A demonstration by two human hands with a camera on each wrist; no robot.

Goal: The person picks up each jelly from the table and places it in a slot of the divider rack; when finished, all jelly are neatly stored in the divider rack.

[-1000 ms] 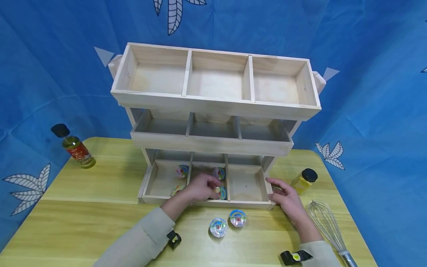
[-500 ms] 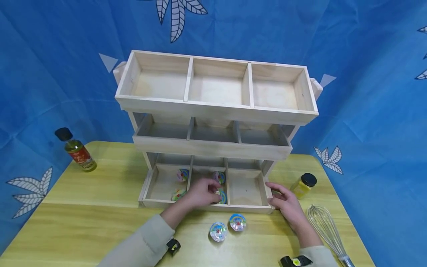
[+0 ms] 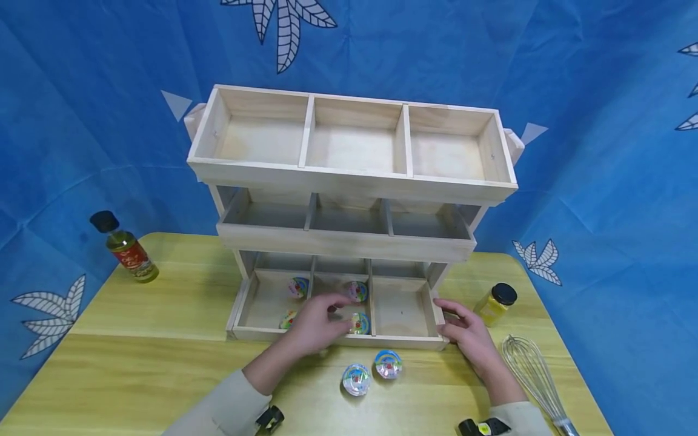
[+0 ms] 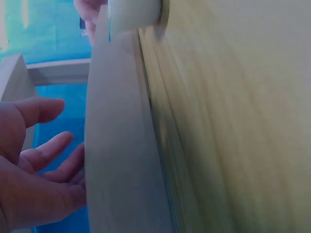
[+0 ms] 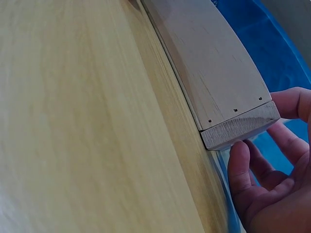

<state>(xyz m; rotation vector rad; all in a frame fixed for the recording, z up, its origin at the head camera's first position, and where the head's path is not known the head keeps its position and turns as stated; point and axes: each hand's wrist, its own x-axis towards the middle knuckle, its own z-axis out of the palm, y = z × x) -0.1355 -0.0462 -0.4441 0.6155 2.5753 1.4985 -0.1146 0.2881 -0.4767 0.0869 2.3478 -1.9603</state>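
A three-tier wooden rack (image 3: pixel 349 242) has trays split into compartments. My left hand (image 3: pixel 320 324) hovers over the bottom tray's middle compartment, fingers spread and holding nothing. Close to its fingertips is a small jelly cup (image 3: pixel 360 323) with a printed lid; another jelly cup (image 3: pixel 357 291) lies behind. In the left compartment are a jelly cup (image 3: pixel 298 287) and a yellow-green jelly cup (image 3: pixel 287 319), partly covered by the hand. My right hand (image 3: pixel 470 333) holds the bottom tray's right end, its thumb (image 5: pixel 239 162) against the outer side and forefinger at the rim.
Two jelly cups, a left one (image 3: pixel 357 379) and a right one (image 3: pixel 388 364), stand on the table (image 3: pixel 136 357) before the rack. An oil bottle (image 3: pixel 131 254) is far left. A yellow jar (image 3: pixel 496 303) and a whisk (image 3: pixel 534 375) lie right of the right hand.
My left hand has drawn back to the left, uncovering the front jelly cup in the middle compartment, and its fingers have spread. The right hand stays at the tray's end.
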